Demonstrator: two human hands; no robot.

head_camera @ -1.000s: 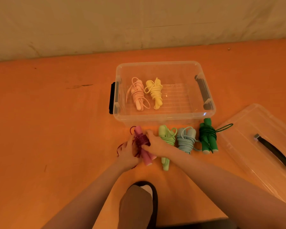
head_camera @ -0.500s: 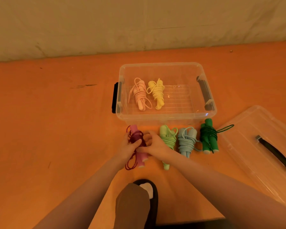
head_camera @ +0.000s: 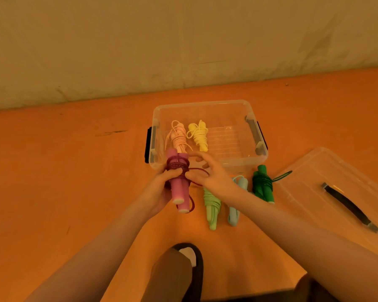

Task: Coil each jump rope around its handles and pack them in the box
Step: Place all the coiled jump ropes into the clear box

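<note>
We hold the magenta jump rope up off the orange floor, just in front of the near-left corner of the clear plastic box. Our left hand is wrapped around the two pink handles, which lie side by side and point away from us, the dark cord wound in a tight band near their far ends. Our right hand pinches a loose loop of that cord just right of the band, its other fingers spread; one tail of cord hangs near the handles' near ends.

Inside the box lie the pale pink jump rope and the yellow jump rope, both coiled, at the left half. On the floor to the right of our hands wait the light green jump rope, the light blue jump rope and the dark green jump rope, side by side, each already wound. The box lid rests farther right, handle up.

We judge the bundle light, its handles stiff and easy to grasp, while the thin cord looks springy and liable to unwind if let go. The best hold appears to be across both handles over the coil, thumb pinning the free end until it is tucked.
</note>
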